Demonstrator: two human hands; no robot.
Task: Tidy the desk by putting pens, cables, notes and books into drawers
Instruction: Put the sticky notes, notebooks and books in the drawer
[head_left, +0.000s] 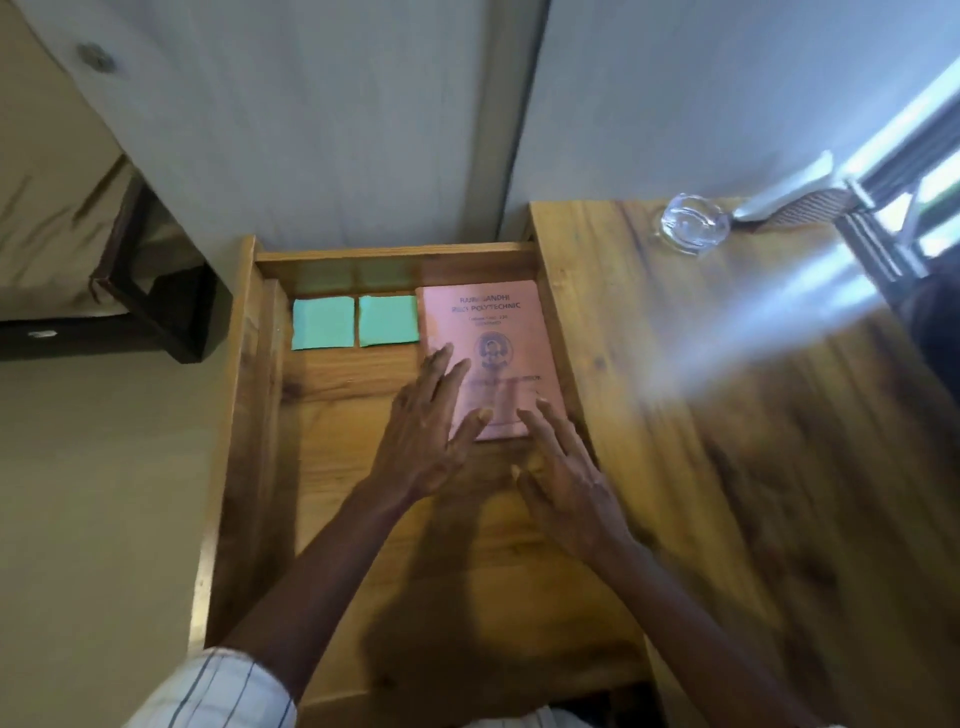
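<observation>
Your left grip (426, 431) is wide, fingers straight and spread, holding nothing; the fingertips lie over the lower left of the pink book (493, 332). Your right grip (566, 478) is wide too, fingers spread, tips at the book's lower right corner. You can't tell from the blur whether either one presses the cover. The book lies flat, cover up, in the open wooden drawer (332, 415), against its right wall, centre frame. Just left of the book, along the drawer's back edge, a green note (323, 325) and a second green note (388, 320) sit side by side, narrowly apart. The bench (727, 415) top fills the right of frame, with a clear glass (693, 223) at upper right. A striped sleeve (218, 691) shows at lower left.
</observation>
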